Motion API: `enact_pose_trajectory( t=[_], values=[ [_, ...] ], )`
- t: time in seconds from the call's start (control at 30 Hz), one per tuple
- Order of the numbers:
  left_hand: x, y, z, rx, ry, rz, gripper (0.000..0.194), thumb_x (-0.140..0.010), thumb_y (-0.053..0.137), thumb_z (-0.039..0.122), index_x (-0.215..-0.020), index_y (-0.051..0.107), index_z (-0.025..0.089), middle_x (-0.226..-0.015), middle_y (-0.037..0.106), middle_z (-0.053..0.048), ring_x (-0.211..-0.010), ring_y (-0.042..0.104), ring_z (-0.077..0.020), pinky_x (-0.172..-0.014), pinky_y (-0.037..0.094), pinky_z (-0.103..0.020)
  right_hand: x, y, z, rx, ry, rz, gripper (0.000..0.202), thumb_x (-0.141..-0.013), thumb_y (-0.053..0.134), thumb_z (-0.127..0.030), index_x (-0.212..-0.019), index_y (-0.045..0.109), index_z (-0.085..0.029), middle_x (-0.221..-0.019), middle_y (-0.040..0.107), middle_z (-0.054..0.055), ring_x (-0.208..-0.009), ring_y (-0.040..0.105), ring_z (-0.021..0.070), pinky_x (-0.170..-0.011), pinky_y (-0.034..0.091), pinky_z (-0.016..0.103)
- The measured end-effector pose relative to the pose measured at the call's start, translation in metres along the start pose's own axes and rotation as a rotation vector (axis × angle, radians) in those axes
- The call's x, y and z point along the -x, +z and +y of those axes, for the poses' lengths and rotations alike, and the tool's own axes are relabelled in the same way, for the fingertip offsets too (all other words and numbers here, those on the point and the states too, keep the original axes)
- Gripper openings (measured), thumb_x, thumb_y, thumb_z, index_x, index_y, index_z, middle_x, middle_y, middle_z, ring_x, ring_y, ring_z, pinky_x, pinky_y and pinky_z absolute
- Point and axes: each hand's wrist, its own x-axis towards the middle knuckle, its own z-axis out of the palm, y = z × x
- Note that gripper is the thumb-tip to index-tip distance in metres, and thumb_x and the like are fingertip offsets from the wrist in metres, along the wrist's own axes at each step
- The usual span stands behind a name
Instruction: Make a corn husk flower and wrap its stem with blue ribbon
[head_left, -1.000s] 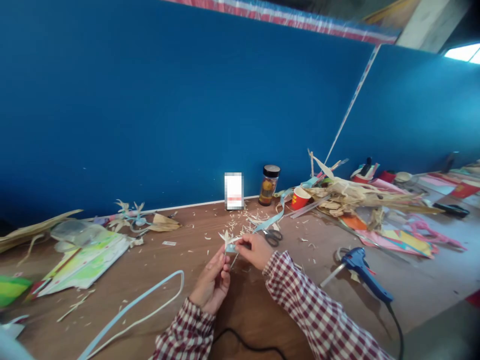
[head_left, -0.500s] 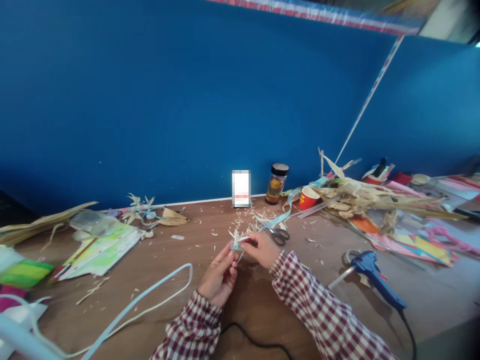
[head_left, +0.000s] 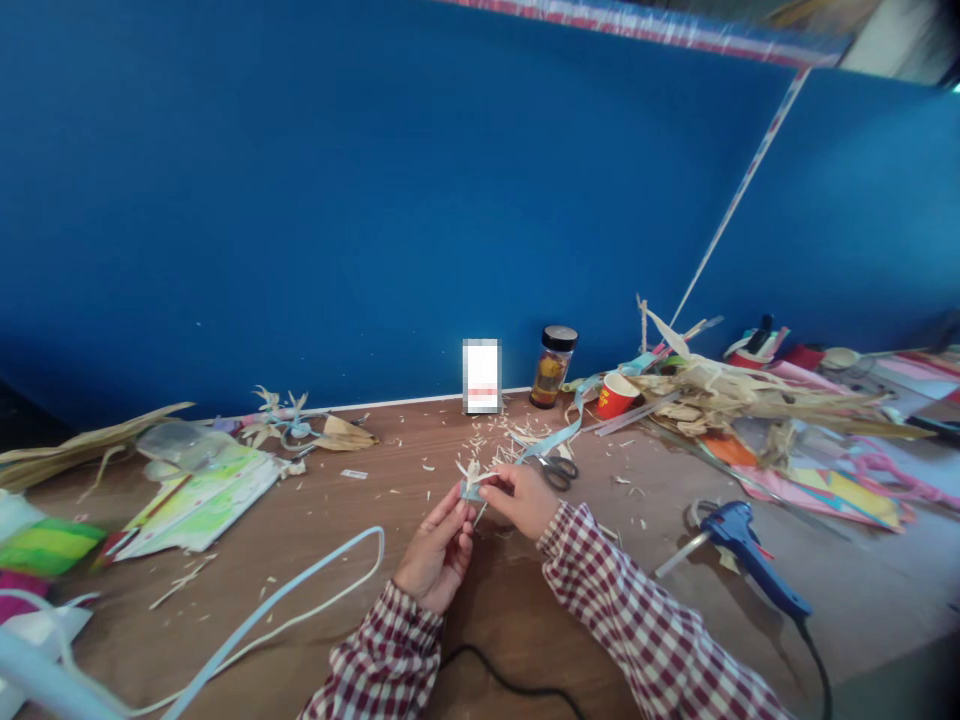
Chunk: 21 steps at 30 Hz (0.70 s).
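Note:
A small husk flower (head_left: 472,474) with pale, pointed petals and a light blue band at its base is held up between both hands over the table. My left hand (head_left: 441,548) is closed, pinching the flower low down with thumb and fingertips. From the right, my right hand (head_left: 525,500) pinches at the blue band, its fingers hiding part of it. A thin stick end shows below the fingers. Just behind my right hand lie scissors (head_left: 559,471) and a light blue ribbon (head_left: 559,437).
A blue hot glue gun (head_left: 754,555) with a black cord lies right. Pale scraps (head_left: 491,438) litter the table (head_left: 315,520). Behind stand a lidded jar (head_left: 553,368) and a red paper cup (head_left: 616,396). Dried husks (head_left: 720,390) pile right; a white cable (head_left: 300,610) loops left.
Almost nothing differs. Both hands keep their pinch on the flower, and the view has shifted very slightly.

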Motion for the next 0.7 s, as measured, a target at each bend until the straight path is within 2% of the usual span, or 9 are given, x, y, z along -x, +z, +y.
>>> enact_pose_trajectory(
  t=[0.53,0.7],
  values=[
    [0.0015,0.0021,0.0015,-0.062,0.014,0.018,0.043,-0.08,0.048,0.003,-0.121,0.045,0.016,-0.069,0.061,-0.002,-0.05,0.057,-0.0049,-0.045,0.049,-0.011,0.0,-0.0001,0.0014,0.009,-0.008,0.011,0.017,-0.08,0.052,-0.025,-0.085,0.065,-0.015,-0.074,0.065,0.002,-0.068,0.056,0.0127,-0.065,0.042,0.024],
    [0.0001,0.0022,0.0013,-0.075,0.026,0.036,0.039,-0.079,0.051,0.004,-0.116,0.05,0.015,-0.068,0.062,-0.002,-0.05,0.057,-0.0045,-0.045,0.049,-0.01,-0.0002,0.0007,0.0027,0.021,-0.002,0.013,0.016,-0.08,0.052,-0.025,-0.083,0.065,-0.015,-0.072,0.064,0.002,-0.067,0.055,0.0125,-0.064,0.042,0.023]
  ],
)
